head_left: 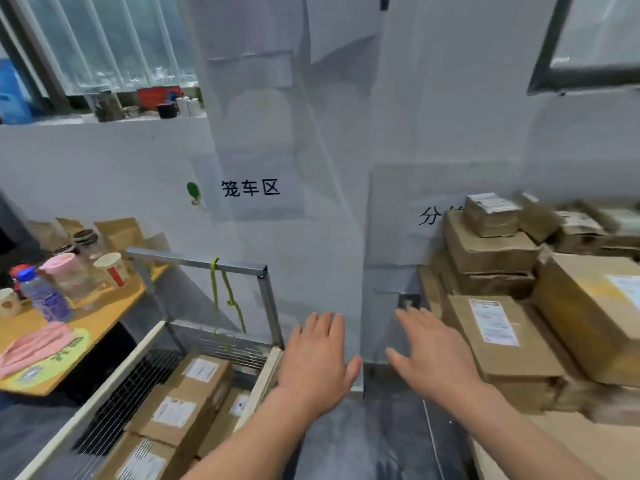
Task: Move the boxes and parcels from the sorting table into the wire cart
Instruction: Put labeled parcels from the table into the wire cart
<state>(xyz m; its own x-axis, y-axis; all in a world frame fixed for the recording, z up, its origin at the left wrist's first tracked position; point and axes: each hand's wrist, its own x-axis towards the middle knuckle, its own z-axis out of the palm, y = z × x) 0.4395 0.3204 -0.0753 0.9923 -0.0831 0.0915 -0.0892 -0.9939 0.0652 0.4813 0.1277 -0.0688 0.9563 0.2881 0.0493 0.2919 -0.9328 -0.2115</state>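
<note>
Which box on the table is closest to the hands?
The flat labelled box at the pile's front left edge, just beside the right hand; the other boxes sit higher or farther right.

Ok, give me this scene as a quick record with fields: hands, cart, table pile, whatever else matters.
left hand: open, empty, held beside the cart's right edge
right hand: open, empty, reaching toward the labelled box
cart: lower left, several boxes already inside, green cord hanging from its top rail
pile: many boxes stacked at right, still to move
side table: at left, with bottles and cups
wall sign: above the cart
</note>
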